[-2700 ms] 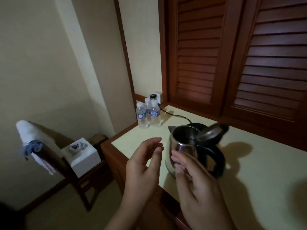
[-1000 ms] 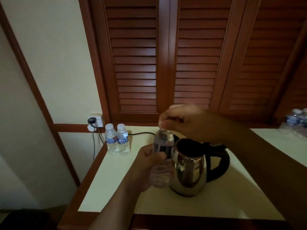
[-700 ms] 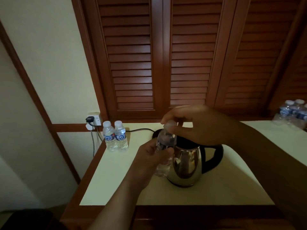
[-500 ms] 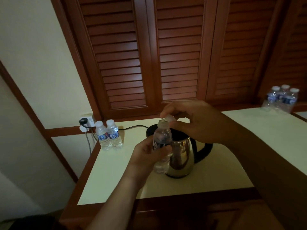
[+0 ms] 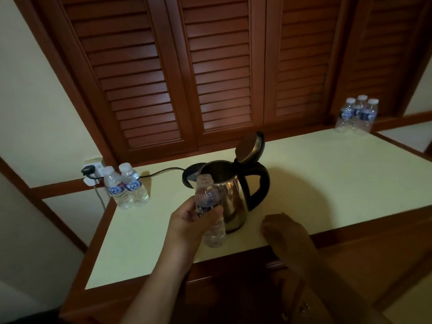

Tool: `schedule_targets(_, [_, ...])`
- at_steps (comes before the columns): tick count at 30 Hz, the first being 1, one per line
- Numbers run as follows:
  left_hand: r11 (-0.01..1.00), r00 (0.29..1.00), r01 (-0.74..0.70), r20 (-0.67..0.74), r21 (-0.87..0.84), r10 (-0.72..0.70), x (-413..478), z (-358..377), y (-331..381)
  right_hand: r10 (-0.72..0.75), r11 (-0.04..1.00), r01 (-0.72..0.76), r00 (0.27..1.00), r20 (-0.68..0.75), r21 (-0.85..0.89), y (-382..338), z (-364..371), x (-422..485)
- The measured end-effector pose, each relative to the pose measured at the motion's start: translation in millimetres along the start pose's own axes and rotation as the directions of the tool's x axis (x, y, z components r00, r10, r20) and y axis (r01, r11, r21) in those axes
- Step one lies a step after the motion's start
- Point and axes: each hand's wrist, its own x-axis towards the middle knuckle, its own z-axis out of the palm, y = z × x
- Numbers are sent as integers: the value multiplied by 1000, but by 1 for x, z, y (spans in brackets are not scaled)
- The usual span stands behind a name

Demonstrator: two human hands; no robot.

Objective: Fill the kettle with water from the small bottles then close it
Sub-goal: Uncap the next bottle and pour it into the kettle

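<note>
Head view: a cream countertop (image 5: 327, 183) edged in wood, seen from above, with brown louvred shutters (image 5: 210, 78) behind it.
Kettle (image 5: 232, 202): steel body with a black handle, standing upright near the middle of the countertop, the handle to the right.
Lid (image 5: 250, 147): hinged up and back above the handle, so the mouth of the kettle is open.
Left hand (image 5: 187, 228): fingers and thumb wrapped round the lower half of a small bottle.
Held bottle (image 5: 208, 199): clear plastic, upright, no cap on its neck, just in front of the kettle's left side; the neck reaches rim height.
Right hand (image 5: 284, 230): at the front edge of the countertop, right of the kettle and apart from it, back of the hand uppermost; the fingers curl under, and whether they hold anything cannot be told.
Two capped bottles (image 5: 126, 185): side by side at the back left corner.
Three capped bottles (image 5: 357, 115): grouped at the far right corner.
Power cord (image 5: 161, 171): runs from a wall socket (image 5: 93, 169) towards the kettle.
</note>
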Motion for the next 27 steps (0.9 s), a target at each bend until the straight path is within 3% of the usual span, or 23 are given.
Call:
schedule_targets(3, [1000,999,12,-30,14,-12,-1,2,-1,23,999,-21,996,88,-25,1,-4,0])
schedule_targets(6, [1000,999,0,-34,26,1,-3,1,1,-51,999,51,997,60,-4,-4,-12,7])
schedule_targets(11, [1000,998,-18,-55,15,19,-5,-4,5,150,989,-150,977,155,-8,4,-20,22])
schedule_targets(15, [1000,994,-21,-105,15,23,-8,-9,6,113,993,-112,994,13,-41,7,-24,28])
schedule_targets(18, [996,990,-32,-138,81,43,-7,-10,12,215,974,-205,971,103,-99,8,-22,26])
schedule_targets(21, [987,986,-12,-163,162,39,-1,-14,19,166,963,-107,958,233,-246,11,-8,21])
schedule_targets(27, [939,980,62,-197,337,7,11,-16,35,132,919,0,943,307,-393,15,2,20])
